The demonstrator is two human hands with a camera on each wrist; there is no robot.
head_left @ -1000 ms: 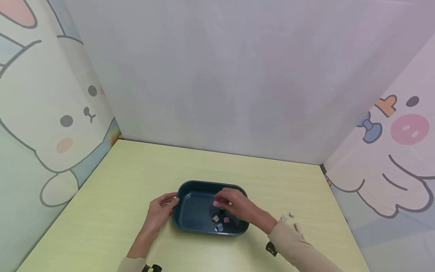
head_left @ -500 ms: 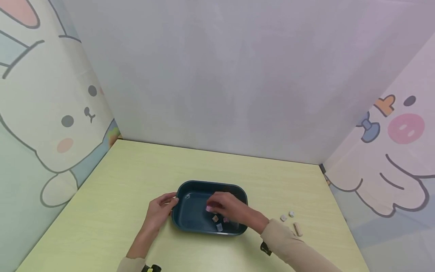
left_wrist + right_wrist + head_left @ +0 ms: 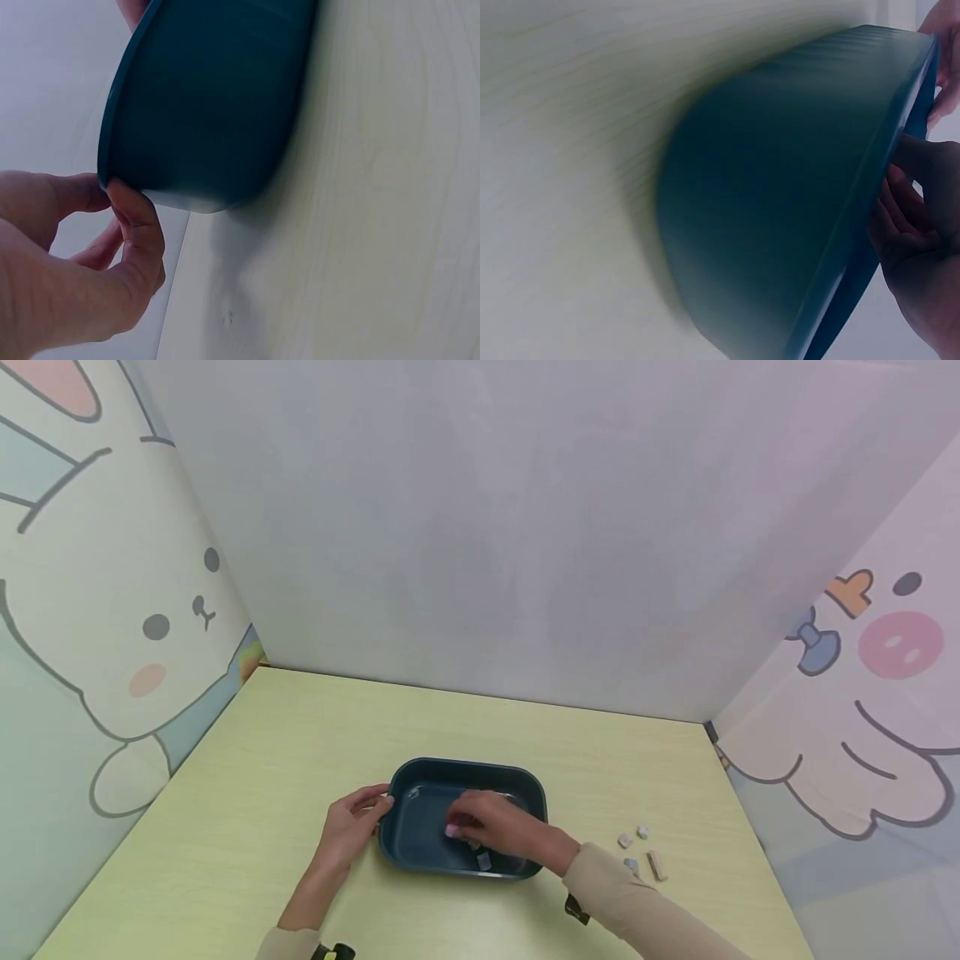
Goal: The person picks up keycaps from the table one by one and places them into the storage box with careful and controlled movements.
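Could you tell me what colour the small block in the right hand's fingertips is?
Pink; the small block shows best in the head view, over the dark teal tray.

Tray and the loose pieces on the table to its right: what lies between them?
In the head view only bare table separates the tray from the loose pieces.

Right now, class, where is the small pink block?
In the head view, the pink block is pinched in the right hand, inside the dark blue tray.

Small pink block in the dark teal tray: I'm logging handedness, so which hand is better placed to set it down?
Right. The right hand pinches the small pink block over the dark teal tray; the left hand grips its rim.
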